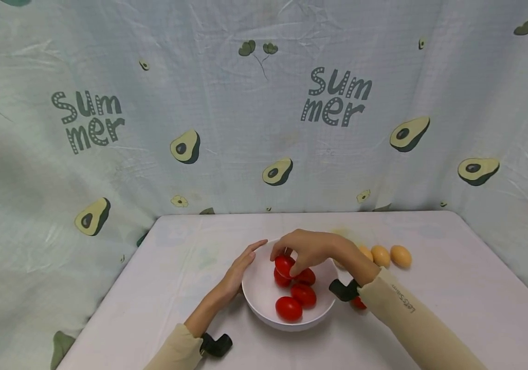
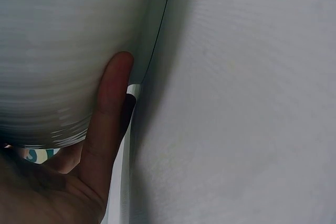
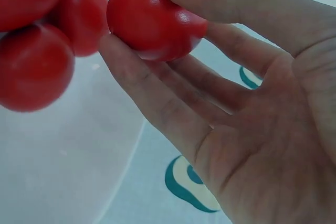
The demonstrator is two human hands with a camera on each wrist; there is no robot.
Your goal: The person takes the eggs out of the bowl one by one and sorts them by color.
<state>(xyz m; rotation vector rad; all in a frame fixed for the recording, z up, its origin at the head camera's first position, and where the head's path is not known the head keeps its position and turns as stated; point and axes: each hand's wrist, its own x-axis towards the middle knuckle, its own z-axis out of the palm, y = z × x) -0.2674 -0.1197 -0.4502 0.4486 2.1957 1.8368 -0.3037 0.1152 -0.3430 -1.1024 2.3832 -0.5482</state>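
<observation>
A white bowl (image 1: 264, 303) holds several glossy red oval tomatoes (image 1: 289, 309). Over its far inner part, my right hand (image 1: 307, 249) pinches one red tomato (image 3: 152, 17) between thumb and fingertips, close above the others; more tomatoes (image 3: 34, 69) show beside it in the right wrist view. My left hand (image 1: 238, 272) lies along the bowl's left outside wall, fingers stretched out toward the far rim. From the left wrist, its extended thumb (image 2: 111, 103) rests against the bowl's side (image 2: 58, 66).
Right of the bowl, several yellow-orange egg-shaped things (image 1: 401, 256) lie on the white tabletop (image 1: 189, 252), some partly behind the right forearm. Another red tomato (image 1: 359, 303) peeks out under the right wrist. A printed curtain (image 1: 226, 103) hangs behind the table.
</observation>
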